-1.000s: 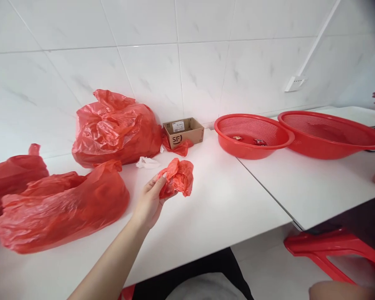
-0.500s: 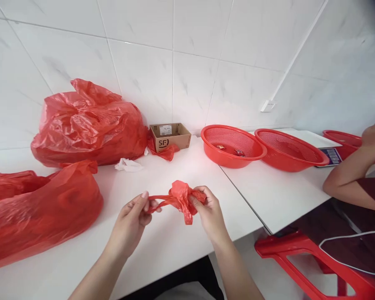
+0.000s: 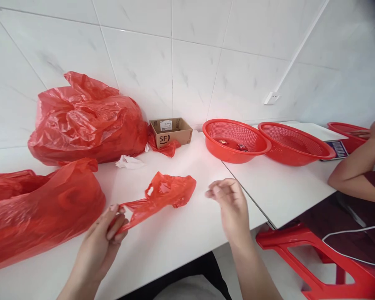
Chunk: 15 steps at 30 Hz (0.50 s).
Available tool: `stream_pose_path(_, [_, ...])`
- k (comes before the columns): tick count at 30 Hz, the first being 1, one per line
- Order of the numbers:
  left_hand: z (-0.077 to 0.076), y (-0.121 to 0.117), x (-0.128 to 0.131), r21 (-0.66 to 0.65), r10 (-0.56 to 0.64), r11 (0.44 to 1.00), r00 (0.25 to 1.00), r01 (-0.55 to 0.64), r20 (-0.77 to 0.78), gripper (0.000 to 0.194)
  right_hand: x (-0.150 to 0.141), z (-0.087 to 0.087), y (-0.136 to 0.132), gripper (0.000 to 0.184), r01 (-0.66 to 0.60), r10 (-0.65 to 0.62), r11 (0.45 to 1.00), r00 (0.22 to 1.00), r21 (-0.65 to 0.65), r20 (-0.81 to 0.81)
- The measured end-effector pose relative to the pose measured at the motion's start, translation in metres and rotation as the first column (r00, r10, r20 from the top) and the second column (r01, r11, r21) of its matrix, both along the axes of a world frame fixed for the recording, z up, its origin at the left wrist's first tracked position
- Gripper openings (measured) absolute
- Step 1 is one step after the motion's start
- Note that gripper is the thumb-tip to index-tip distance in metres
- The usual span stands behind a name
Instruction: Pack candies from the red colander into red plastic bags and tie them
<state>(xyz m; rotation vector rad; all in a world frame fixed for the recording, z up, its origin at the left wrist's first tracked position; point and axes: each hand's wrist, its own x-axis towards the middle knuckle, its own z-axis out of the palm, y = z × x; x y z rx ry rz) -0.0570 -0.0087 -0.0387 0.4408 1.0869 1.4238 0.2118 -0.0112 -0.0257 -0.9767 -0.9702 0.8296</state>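
Note:
My left hand (image 3: 107, 233) is closed on the handle end of a thin red plastic bag (image 3: 170, 189). The bag stretches out to the right from my fingers, loosely crumpled, above the white table. To the right of the bag, apart from it, is my right hand (image 3: 229, 200). Its fingers are loosely bent and slightly blurred, with nothing seen in them. Left of my left hand a large filled red plastic bag (image 3: 49, 216) lies on the table.
Another big red bag (image 3: 90, 125) leans by the wall beside a cardboard box (image 3: 174, 136) and a crumpled white tissue (image 3: 129, 161). Red basins (image 3: 237, 156) (image 3: 300, 158) stand right, small packets in the nearer one. A co-worker's arm (image 3: 350, 171), a scale (image 3: 339, 148) and a red stool (image 3: 287, 246) are farther right.
My right hand has let go of the red bag and moved right. My left hand has moved left and down with the bag, which is now spread out rather than bunched.

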Motion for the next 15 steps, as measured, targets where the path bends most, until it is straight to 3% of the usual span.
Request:
stream_pose_path(2, [0.005,-0.008,0.011,0.033,-0.132,0.99,0.983,0.138,-0.13,0.034,-0.025,0.017,-0.009,0.006,-0.176,0.144,0.981,0.943,0.082,0.301])
stream_pose_path(3, [0.008,-0.012,0.017,0.039,-0.203,0.976,0.959,0.214,-0.199,0.038,-0.035,0.024,-0.011,0.004,-0.272,0.209,0.959,0.864,0.076,0.457])
stream_pose_path(5, [0.013,-0.02,0.024,0.035,-0.291,0.949,0.914,0.313,-0.281,0.043,-0.049,0.031,-0.008,0.008,-0.395,0.313,0.917,0.607,-0.065,0.731])
stream_pose_path(7, [0.015,-0.026,0.023,0.015,-0.301,0.949,0.916,0.316,-0.267,0.04,-0.049,0.03,0.003,0.015,-0.317,0.387,0.901,0.272,-0.298,0.881])
stream_pose_path(9, [0.015,-0.029,0.012,-0.023,-0.204,0.979,0.958,0.204,-0.202,0.039,-0.036,0.023,0.018,0.017,-0.107,0.417,0.905,0.033,-0.412,0.908])
stream_pose_path(11, [0.013,-0.027,-0.003,-0.085,-0.066,0.995,0.985,0.053,-0.159,0.048,-0.016,0.016,0.031,0.017,0.063,0.426,0.904,-0.042,-0.423,0.904])
stream_pose_path(13, [0.012,-0.022,-0.018,-0.097,0.024,0.995,0.989,-0.038,-0.148,0.049,0.003,0.012,0.038,0.026,0.151,0.43,0.894,-0.031,-0.421,0.902])
stream_pose_path(15, [0.012,-0.013,-0.026,-0.023,0.05,0.998,0.978,-0.056,-0.202,0.045,0.015,0.012,0.038,0.035,0.189,0.447,0.881,-0.032,-0.434,0.894])
